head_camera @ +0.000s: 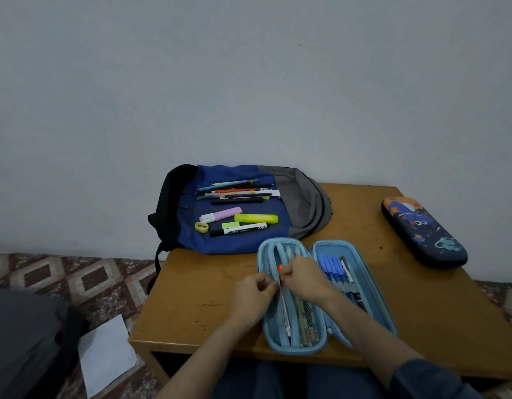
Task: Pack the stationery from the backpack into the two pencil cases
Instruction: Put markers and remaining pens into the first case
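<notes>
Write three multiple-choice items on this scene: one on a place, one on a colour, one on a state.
1. The yellow highlighter lies
A. on the floor
B. on the backpack
C. in a hand

2. The open case is
A. red
B. black
C. light blue

3. The dark case is
A. shut
B. open flat
C. held up

Answers:
1 B: it rests on the backpack's blue front among the other stationery.
2 C: its rim and lining are both light blue.
3 A: its lid is closed, and it lies apart at the right of the table.
</notes>
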